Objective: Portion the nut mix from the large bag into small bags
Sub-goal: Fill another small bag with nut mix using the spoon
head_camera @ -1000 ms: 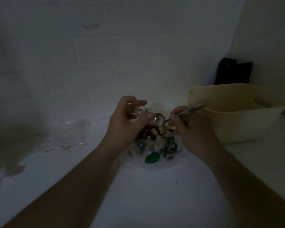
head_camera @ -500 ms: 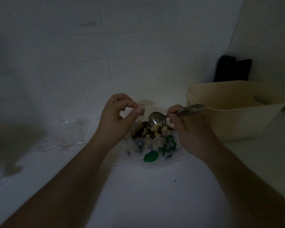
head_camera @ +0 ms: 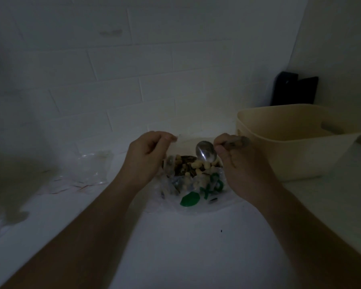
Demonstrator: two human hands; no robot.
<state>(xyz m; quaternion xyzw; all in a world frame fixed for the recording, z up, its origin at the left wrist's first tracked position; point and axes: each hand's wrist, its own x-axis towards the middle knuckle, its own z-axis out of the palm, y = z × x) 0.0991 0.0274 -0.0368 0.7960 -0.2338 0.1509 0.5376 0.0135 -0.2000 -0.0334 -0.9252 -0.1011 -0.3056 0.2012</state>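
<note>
The large clear bag (head_camera: 196, 197) with green print lies open on the white counter, holding a nut mix (head_camera: 188, 165) of pale and dark pieces. My left hand (head_camera: 148, 157) pinches a small clear bag (head_camera: 175, 147) by its top edge, just above the mix. My right hand (head_camera: 238, 161) grips the handle of a metal spoon (head_camera: 205, 152). Its bowl hangs over the nuts, between my two hands.
A cream plastic tub (head_camera: 296, 142) stands at the right, close to my right hand. A pile of small clear bags (head_camera: 92, 170) lies at the left by the tiled wall. A dark object (head_camera: 294, 90) leans in the back corner.
My left hand has lifted and drawn left, pulling the small bag upright. The spoon has tilted up, its bowl now facing me above the nuts.
</note>
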